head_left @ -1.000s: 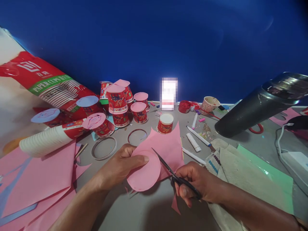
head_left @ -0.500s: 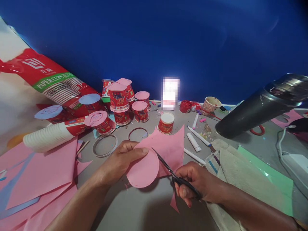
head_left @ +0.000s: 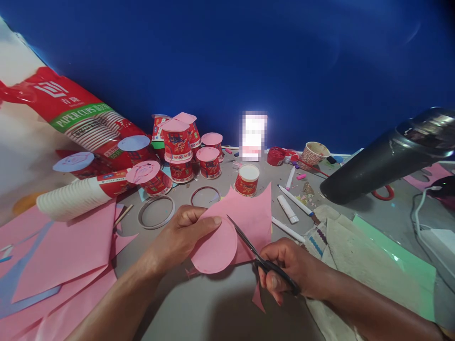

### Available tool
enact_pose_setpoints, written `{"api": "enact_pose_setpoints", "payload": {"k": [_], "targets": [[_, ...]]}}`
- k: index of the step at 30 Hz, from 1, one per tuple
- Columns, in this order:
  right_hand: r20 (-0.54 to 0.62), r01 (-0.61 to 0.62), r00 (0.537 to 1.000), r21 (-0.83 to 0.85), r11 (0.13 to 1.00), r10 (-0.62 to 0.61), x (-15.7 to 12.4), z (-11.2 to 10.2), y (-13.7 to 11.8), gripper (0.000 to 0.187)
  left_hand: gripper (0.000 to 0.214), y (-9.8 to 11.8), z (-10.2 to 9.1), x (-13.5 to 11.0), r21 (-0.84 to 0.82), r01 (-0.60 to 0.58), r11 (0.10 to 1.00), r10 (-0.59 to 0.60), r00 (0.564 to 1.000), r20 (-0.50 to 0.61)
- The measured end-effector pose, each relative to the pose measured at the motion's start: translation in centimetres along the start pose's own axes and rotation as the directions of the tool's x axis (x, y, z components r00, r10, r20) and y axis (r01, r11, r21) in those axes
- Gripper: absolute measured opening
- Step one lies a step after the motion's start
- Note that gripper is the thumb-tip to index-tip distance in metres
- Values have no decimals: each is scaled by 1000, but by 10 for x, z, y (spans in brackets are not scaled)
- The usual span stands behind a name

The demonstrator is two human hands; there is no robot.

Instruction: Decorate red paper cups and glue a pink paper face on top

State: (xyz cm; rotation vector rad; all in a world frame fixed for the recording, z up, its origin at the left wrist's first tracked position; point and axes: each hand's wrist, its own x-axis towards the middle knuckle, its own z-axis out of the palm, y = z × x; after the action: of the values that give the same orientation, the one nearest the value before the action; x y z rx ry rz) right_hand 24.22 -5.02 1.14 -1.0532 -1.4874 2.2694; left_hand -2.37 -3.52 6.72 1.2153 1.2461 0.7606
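My left hand (head_left: 188,225) pinches a round pink paper disc (head_left: 216,248) at its upper left edge, thumb on top. In my right hand (head_left: 286,270) is a pair of black-handled scissors (head_left: 247,241), with fingers through the loops. The blades point up and left, their tip just right of my left thumb, close to the disc's edge. Behind disc and blades lies a larger pink sheet (head_left: 254,213); whether the disc is still joined to it I cannot tell. A narrow pink scrap (head_left: 259,298) shows below the scissors. A red paper cup (head_left: 246,183) stands beyond the sheet.
Several paper-topped red cups (head_left: 177,147) stand back left, beside toppled nested cups (head_left: 71,199) and a cup bag (head_left: 88,118). Tape rings (head_left: 156,213) lie nearer. At right are white markers (head_left: 287,209), a cloth (head_left: 341,246) and a dark flask (head_left: 377,161). Pink sheets (head_left: 71,255) cover the left.
My left hand and the disc have shifted slightly right and up. The scissors stay nearly in place, with their tip a touch higher and further right. The whole view has moved a little.
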Motion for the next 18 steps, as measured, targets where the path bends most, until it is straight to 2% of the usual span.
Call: {"api": "enact_pose_setpoints", "payload": {"k": [4,18], "targets": [[-1,-7,1000,16,1000,7,0,0,-1,80,54,-1,1,0,28,-43,999,44,999,-7],[-23,-17,1000,43,999,18,1,0,1,79,51,1,5,-2,31,-76,997,77,997,-17]]}}
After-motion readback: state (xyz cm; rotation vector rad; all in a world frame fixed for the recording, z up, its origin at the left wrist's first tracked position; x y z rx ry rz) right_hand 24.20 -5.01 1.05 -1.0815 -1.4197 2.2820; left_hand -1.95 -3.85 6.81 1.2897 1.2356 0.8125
